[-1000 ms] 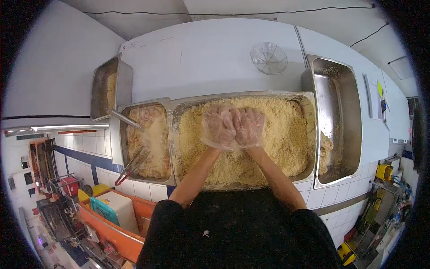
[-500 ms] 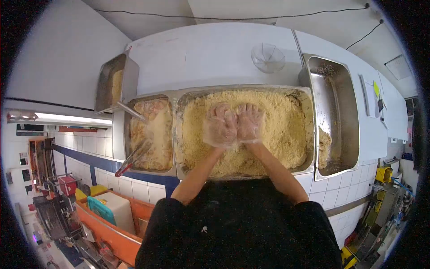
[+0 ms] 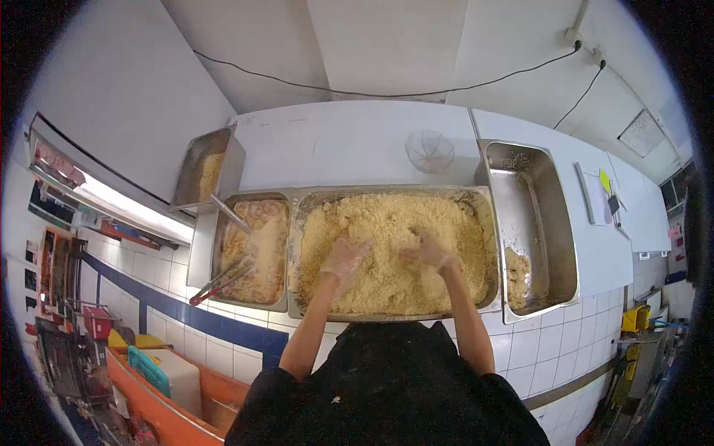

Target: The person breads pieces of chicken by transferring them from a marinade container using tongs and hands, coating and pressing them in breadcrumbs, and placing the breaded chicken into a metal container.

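A large metal pan holds a deep bed of pale yellow breading crumbs. My left hand, in a clear plastic glove, is in the crumbs left of the middle; its fingers look apart and are partly covered. Across from it, my right hand, gloved alike, is also in the crumbs with fingers spread and their tips partly buried. Crumbs are heaped between and around both hands. I cannot make out any piece of food in either hand.
On the left, a smaller pan holds coated raw pieces, with red-handled tongs and a metal handle lying across it. A tilted pan stands behind. A deep metal pan with clumped crumbs is at right; a wire strainer lies behind.
My hands were side by side, pressed flat on the crumbs near the middle. They have moved apart, and their fingers are now down in the crumbs. The view has tilted upward.
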Motion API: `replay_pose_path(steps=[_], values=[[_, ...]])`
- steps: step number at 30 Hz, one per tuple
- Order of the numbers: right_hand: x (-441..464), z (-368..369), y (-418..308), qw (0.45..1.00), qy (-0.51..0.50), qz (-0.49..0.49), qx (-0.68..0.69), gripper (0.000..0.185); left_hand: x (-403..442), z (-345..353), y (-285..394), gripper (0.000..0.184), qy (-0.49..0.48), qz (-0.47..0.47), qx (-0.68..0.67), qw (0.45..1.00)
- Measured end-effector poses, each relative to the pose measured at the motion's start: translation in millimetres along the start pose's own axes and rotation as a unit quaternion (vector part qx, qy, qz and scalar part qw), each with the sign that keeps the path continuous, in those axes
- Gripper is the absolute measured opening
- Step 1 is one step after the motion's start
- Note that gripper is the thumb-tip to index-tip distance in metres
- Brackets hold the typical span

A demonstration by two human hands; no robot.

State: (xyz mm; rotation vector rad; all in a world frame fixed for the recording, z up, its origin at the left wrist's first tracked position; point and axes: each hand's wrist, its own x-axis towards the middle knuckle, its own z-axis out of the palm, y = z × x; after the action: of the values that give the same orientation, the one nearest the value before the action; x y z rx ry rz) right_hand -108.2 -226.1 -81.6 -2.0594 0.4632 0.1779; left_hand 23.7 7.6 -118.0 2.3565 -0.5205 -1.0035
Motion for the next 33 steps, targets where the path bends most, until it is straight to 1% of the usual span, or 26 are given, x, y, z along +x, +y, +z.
replay_pose_path(steps=[1, 2, 3, 4, 5, 6, 7, 8, 9, 10, 11, 12, 14, 16, 18, 20, 21, 23, 24, 26, 27, 29, 30, 31, 32, 33], values=[[3, 5, -4, 0.999, -0.027, 0.028, 0.008, 0.09, -1, 10, -6, 0.06, 0.003, 0.002, -0.001, 1.0], [4, 7, -7, 0.997, -0.055, 0.057, 0.015, 0.088, -8, 26, -15, 0.064, 0.042, 0.157, -0.152, 0.975], [7, 8, -1, 0.997, -0.057, 0.054, 0.012, 0.088, -12, 35, -20, 0.072, 0.081, 0.303, -0.296, 0.902], [10, 9, 6, 0.98, -0.094, 0.066, 0.162, 0.088, -15, 31, -15, 0.072, 0.085, 0.303, -0.296, 0.902], [15, 8, 14, 0.94, -0.129, 0.075, 0.308, 0.088, -14, 22, -8, 0.074, 0.052, 0.182, -0.393, 0.9], [13, -1, 9, 0.94, -0.131, 0.071, 0.307, 0.088, -15, 11, 1, 0.079, 0.017, 0.056, -0.48, 0.876], [4, -16, -1, 0.973, -0.065, 0.034, 0.217, 0.087, -24, -5, 14, 0.079, 0.019, 0.057, -0.479, 0.876], [-4, -31, -11, 0.992, 0.003, -0.003, 0.124, 0.086, -37, -22, 29, 0.078, 0.129, 0.041, -0.279, 0.951], [-10, -44, -15, 0.992, 0.004, -0.003, 0.125, 0.086, -43, -32, 37, 0.077, 0.231, 0.022, -0.063, 0.971], [-16, -57, -17, 0.994, 0.098, -0.057, 0.003, 0.081, -34, -29, 32, 0.077, 0.229, 0.021, -0.061, 0.971], [-22, -64, -18, 0.969, 0.189, -0.108, -0.119, 0.077, -21, -23, 25, 0.075, 0.311, 0.044, -0.04, 0.949], [-29, -63, -22, 0.97, 0.188, -0.105, -0.116, 0.077, -15, -18, 19, 0.073, 0.39, 0.067, -0.019, 0.918], [-41, -51, -31, 0.872, 0.25, -0.271, -0.322, 0.069, -49, -21, 55, 0.064, 0.366, 0.104, 0.045, 0.924], [-57, -37, -22, 0.894, 0.218, -0.264, -0.288, 0.061, -70, -27, 78, 0.055, 0.345, 0.146, 0.103, 0.921], [-71, -30, -11, 0.914, 0.182, -0.258, -0.253, 0.055, -87, -28, 67, 0.041, 0.275, 0.122, 0.033, 0.953], [-86, -31, 2, 0.957, 0.171, -0.098, -0.213, 0.051, -92, -30, 28, 0.028, 0.205, 0.05, 0.133, 0.968], [-89, -30, -1, 0.958, 0.17, -0.094, -0.211, 0.051, -107, -26, 36, 0.028, 0.2, 0.05, 0.135, 0.969], [-95, -24, -18, 0.961, 0.048, 0.074, -0.262, 0.058, -144, -22, 64, 0.026, 0.135, -0.033, 0.279, 0.95], [-91, -20, -28, 0.961, 0.048, 0.076, -0.261, 0.058, -135, -9, 50, 0.026, 0.134, -0.032, 0.281, 0.95], [-81, -16, -44, 0.951, -0.093, 0.208, -0.211, 0.048, -96, 25, 7, 0.028, 0.143, -0.012, 0.186, 0.972], [-73, -9, -20, 0.95, -0.093, 0.208, -0.214, 0.048, -89, 33, 2, 0.028, 0.144, -0.012, 0.182, 0.973], [-48, 21, 54, 0.971, -0.09, -0.029, -0.222, 0.043, -81, 40, -3, 0.032, 0.102, -0.015, 0.225, 0.969], [-45, 29, 59, 0.971, -0.09, -0.03, -0.221, 0.043, -83, 39, 1, 0.032, 0.103, -0.015, 0.225, 0.969], [-42, 37, 59, 0.993, -0.05, 0.054, 0.091, 0.051, -89, 37, 11, 0.041, 0.102, -0.073, -0.075, 0.989], [-40, 42, 61, 0.91, -0.006, 0.131, 0.394, 0.059, -93, 34, 19, 0.051, 0.093, -0.123, -0.369, 0.916], [-41, 40, 56, 0.91, -0.007, 0.132, 0.393, 0.059, -96, 30, 24, 0.051, 0.093, -0.125, -0.37, 0.916]])
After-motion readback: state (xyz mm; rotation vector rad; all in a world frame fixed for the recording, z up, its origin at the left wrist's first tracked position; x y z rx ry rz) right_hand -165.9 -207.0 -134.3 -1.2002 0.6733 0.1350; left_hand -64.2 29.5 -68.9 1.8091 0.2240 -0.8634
